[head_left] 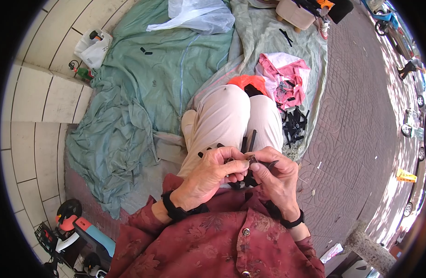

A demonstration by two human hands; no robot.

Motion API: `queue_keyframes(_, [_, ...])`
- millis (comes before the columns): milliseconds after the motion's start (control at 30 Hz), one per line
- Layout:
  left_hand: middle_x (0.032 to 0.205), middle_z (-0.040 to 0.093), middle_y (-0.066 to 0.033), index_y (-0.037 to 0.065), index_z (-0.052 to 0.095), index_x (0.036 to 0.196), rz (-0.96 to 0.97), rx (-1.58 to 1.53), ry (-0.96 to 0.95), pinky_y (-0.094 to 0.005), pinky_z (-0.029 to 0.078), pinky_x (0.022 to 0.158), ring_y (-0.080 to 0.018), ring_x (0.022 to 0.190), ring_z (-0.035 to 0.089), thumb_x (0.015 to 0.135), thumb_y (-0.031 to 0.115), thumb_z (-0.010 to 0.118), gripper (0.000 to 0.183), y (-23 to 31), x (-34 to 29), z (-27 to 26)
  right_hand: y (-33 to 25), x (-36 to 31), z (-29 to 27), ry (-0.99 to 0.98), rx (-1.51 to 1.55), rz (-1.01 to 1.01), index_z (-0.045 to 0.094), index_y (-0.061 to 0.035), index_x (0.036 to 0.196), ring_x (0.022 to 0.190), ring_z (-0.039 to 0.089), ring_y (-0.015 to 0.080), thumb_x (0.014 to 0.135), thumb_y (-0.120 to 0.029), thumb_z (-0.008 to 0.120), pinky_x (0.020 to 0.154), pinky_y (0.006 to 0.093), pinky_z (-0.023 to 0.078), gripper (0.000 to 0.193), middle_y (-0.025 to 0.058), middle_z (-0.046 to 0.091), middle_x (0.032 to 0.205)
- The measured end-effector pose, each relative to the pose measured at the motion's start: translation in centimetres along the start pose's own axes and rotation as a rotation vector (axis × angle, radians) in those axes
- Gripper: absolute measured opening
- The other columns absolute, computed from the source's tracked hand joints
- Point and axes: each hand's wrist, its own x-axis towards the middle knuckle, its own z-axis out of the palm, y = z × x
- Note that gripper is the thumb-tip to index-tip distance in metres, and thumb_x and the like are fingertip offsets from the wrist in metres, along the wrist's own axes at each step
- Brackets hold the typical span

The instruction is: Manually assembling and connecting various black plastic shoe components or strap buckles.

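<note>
Above my lap, both hands meet around a small dark piece, its exact kind hidden by the fingers. My left hand is closed, thumb and forefinger pinching toward that piece. From the other side, my right hand grips it between thumb and bent fingers, and a dark end sticks out by the fingers. Black strips lie in the gap between my thighs. Several short black pieces rest on my left thigh beside the left hand. To the right of my knees sits a heap of black strips.
A pink-and-white bag with black pieces in it stands past my right knee, next to an orange bag. Green sheeting covers the ground, bearing a clear plastic bag. A tiled wall borders the left; patterned paving spreads right.
</note>
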Motion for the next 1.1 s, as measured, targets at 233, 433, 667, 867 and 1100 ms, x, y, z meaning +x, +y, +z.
queue_keyframes(233, [0.084, 0.061, -0.0001, 0.003, 0.063, 0.098, 0.072, 0.091, 0.111, -0.0219, 0.047, 0.071, -0.0074, 0.074, 0.057, 0.092, 0.013, 0.063, 0.011, 0.7, -0.2, 0.4, 0.2, 0.0, -0.7, 0.037, 0.218, 0.136, 0.068, 0.0024, 0.1, 0.059, 0.047, 0.0042, 0.091, 0.0, 0.062, 0.051, 0.019, 0.036, 0.011, 0.0024, 0.062, 0.08])
queue_keyframes(433, [0.081, 0.064, -0.0008, -0.002, 0.065, 0.093, 0.398, 0.714, 0.029, -0.022, 0.049, 0.066, -0.0062, 0.072, 0.06, 0.09, 0.012, 0.067, 0.015, 1.5, -0.1, 0.6, -0.2, 0.1, -1.2, -0.083, 0.089, 0.3, 0.069, 0.0, 0.098, 0.054, 0.044, 0.0014, 0.093, -0.007, 0.064, 0.047, 0.0175, 0.032, 0.01, -0.0006, 0.062, 0.073])
queue_keyframes(667, [0.078, 0.065, -0.0015, -0.002, 0.066, 0.091, 0.327, 0.849, 0.086, -0.0208, 0.049, 0.062, -0.0065, 0.069, 0.061, 0.089, 0.015, 0.069, 0.018, 1.1, 0.0, 0.0, -1.0, 0.3, -1.1, -0.163, 0.048, 0.42, 0.068, -0.0001, 0.1, 0.056, 0.046, 0.0017, 0.093, -0.013, 0.066, 0.048, 0.0182, 0.034, 0.015, -0.0001, 0.063, 0.073])
queue_keyframes(867, [0.081, 0.064, -0.0024, 0.001, 0.065, 0.096, 0.166, 0.303, 0.075, -0.0201, 0.048, 0.063, -0.0068, 0.069, 0.06, 0.091, 0.015, 0.067, 0.015, 0.9, 0.0, -0.7, -0.8, -0.3, -0.9, -0.153, 0.168, 0.284, 0.055, -0.0001, 0.114, 0.066, 0.053, 0.0076, 0.097, -0.008, 0.054, 0.055, 0.02, 0.04, 0.019, 0.007, 0.065, 0.093])
queue_keyframes(1100, [0.086, 0.065, -0.0037, 0.002, 0.063, 0.1, 0.242, 0.13, 0.113, -0.0205, 0.049, 0.065, -0.0086, 0.071, 0.061, 0.091, 0.013, 0.067, 0.015, 0.7, -0.2, -0.5, 0.7, -1.0, -1.6, -0.221, 0.27, 0.284, 0.054, -0.0015, 0.113, 0.067, 0.057, 0.0094, 0.101, -0.008, 0.046, 0.051, 0.0184, 0.038, 0.015, 0.0108, 0.066, 0.096])
